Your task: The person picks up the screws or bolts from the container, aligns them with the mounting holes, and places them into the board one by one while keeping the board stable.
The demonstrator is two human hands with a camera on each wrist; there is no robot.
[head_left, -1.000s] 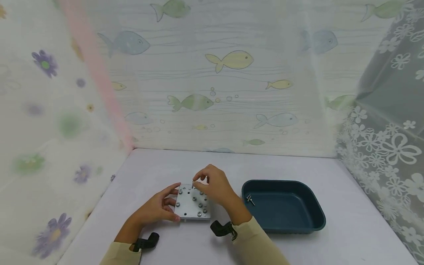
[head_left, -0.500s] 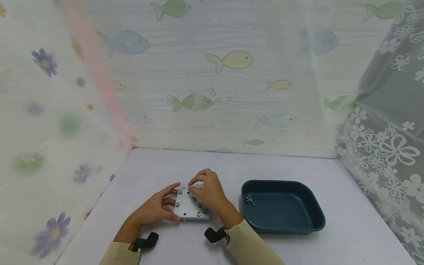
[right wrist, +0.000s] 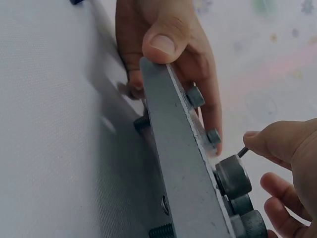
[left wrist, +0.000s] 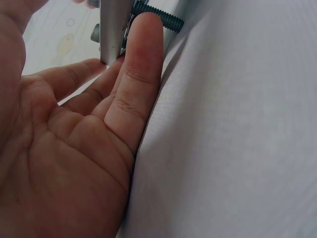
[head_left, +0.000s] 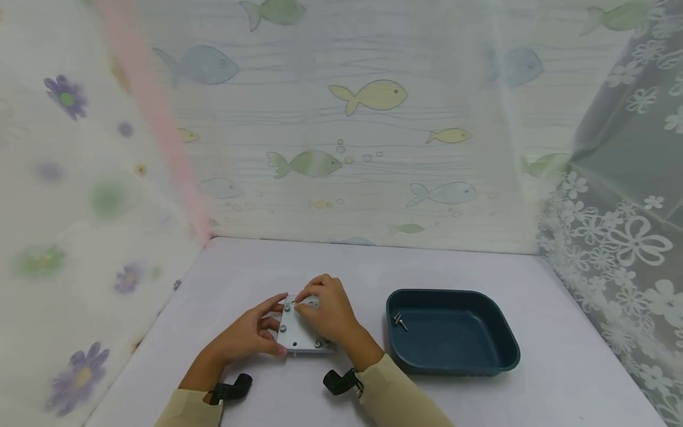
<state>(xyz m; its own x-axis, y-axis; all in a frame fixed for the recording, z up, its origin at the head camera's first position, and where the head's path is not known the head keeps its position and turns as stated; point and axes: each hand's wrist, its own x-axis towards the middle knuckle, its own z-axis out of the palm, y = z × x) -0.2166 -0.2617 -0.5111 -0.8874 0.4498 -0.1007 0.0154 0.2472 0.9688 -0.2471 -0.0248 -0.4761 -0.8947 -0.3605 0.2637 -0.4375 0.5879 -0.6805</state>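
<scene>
My left hand (head_left: 242,335) grips the left side of a silver metal plate (head_left: 300,337), thumb at its near corner and fingertips at the far one. Socket-head screws (right wrist: 233,176) stand up from the plate, and threaded ends (left wrist: 171,22) stick out beneath it. Over the plate's far left part, my right hand (head_left: 332,311) pinches a thin dark screw (right wrist: 242,152) between thumb and index finger, its tip hidden behind a screw head in the right wrist view. That hand covers much of the plate's right side in the head view.
To the right of the plate stands a dark blue tray (head_left: 459,347) with a few small screws (head_left: 400,321) at its left end. A white cloth (head_left: 256,267) covers the table. Patterned curtains (head_left: 368,178) hang behind and at both sides.
My right hand has moved left across the plate with the screw, from the middle of the far edge to the far left part. The left hand keeps its grip on the plate.
</scene>
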